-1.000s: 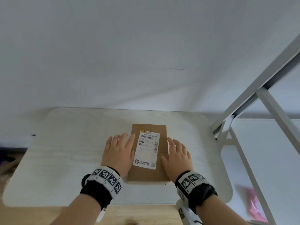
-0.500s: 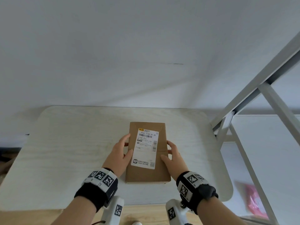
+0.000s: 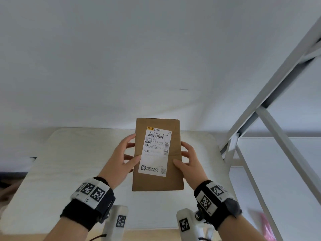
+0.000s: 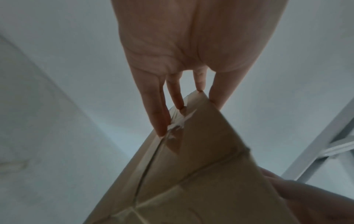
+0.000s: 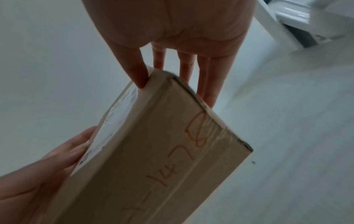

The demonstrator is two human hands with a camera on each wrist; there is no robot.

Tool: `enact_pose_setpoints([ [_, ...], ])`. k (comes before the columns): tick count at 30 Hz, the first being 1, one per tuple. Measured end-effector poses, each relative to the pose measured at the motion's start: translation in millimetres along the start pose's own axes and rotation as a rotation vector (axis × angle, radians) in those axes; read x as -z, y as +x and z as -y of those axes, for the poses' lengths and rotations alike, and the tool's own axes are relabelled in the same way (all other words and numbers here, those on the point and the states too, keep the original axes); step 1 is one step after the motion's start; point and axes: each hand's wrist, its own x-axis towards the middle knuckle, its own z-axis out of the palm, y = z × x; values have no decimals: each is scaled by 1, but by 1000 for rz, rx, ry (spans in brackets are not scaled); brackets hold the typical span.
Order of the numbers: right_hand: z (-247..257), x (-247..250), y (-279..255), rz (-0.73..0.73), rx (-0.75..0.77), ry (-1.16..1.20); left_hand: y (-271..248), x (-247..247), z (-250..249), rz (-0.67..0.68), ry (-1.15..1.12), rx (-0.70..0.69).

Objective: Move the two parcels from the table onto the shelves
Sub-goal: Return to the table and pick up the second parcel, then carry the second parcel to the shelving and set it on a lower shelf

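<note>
Cardboard parcel (image 3: 157, 154) with a white shipping label (image 3: 156, 151) facing up is held above the pale tabletop (image 3: 69, 153), clear of its surface. The left hand (image 3: 119, 160) grips its left edge and the right hand (image 3: 190, 160) its right edge, thumbs on top and fingers (image 4: 159, 106) curled underneath. A white metal shelf frame (image 3: 260, 108) stands to the right of the tabletop.
</note>
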Motion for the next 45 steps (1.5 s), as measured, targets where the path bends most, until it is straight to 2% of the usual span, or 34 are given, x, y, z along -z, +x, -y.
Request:
enact_pose_setpoints([
  [6, 63, 23, -26, -9, 227, 1, -25, 21, -70, -107, 21, -179],
  [13, 131, 53, -80, -7, 469, 10, -77, 32, -152, -225, 60, -384],
  [21, 170, 79, -150, 14, 673, 0, -156, 26, -213, -355, 107, -515],
  [28, 187, 92, -208, 22, 781, -13, -217, 15, -244, -442, 139, -592],
  [33, 188, 100, -250, 1, 834, 2, -257, 6, -260, -444, 142, -652],
  [39, 162, 100, -319, -25, 832, -2, -325, -11, -255, -413, 125, -687],
  [45, 115, 111, -399, -83, 794, -33, -391, -49, -234, -345, 107, -690],
])
